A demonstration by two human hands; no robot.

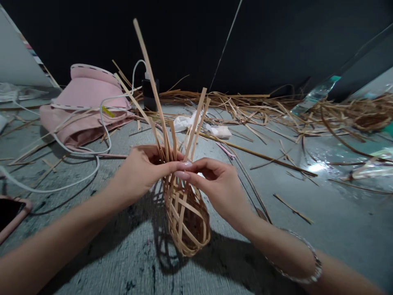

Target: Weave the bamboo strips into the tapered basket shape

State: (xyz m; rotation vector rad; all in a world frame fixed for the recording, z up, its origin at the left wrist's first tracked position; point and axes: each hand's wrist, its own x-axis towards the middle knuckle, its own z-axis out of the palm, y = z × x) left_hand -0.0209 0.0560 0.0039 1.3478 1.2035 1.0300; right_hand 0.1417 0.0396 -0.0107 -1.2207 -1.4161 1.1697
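Note:
A small open-weave basket [188, 221] of tan strips hangs below my hands, its rounded end toward me. Long loose strips [150, 69] stick up from its upper end. My left hand [145, 166] is closed round the gathered strips, its thumb lying across them. My right hand [216, 180] pinches at the same spot from the right, thumb and forefinger at the tip of the left thumb. The fingers of my left hand behind the strips are partly hidden.
A pink cloth hat [87, 92] and white cable [106, 123] lie left, a phone [14, 213] at the left edge. Behind are a black box [150, 95], white tissue [184, 123] and scattered strips [239, 102]. A plastic bottle [316, 96] leans at the right.

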